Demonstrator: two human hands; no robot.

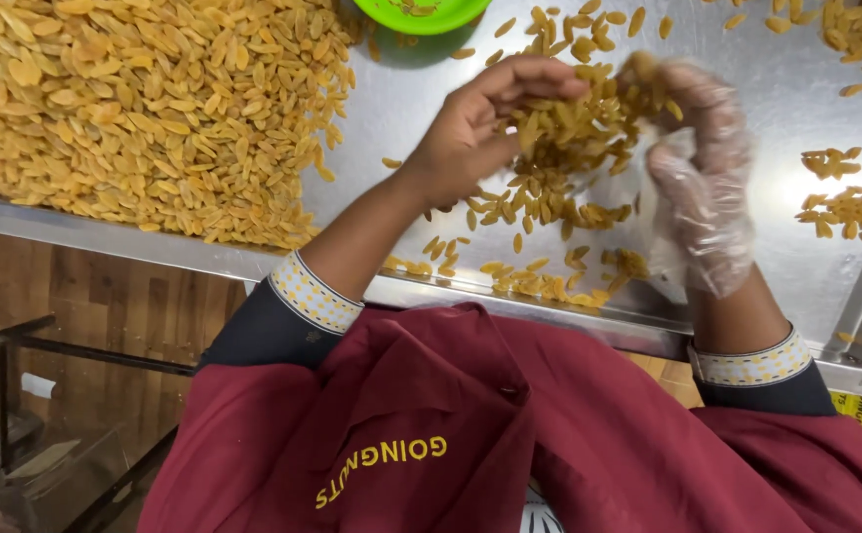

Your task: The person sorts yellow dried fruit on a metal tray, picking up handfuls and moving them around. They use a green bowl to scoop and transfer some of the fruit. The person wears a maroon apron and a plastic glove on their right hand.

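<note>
Raisins between both hands' grip

The left hand is bare; the right hand wears a clear, crinkled plastic glove. Both dark sleeves end in yellow-checked white cuffs, over a maroon apron with yellow lettering.

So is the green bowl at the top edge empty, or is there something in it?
Not empty: the green bowl holds a few golden raisins. Only its lower part is in frame, so how full it is cannot be told.
</note>
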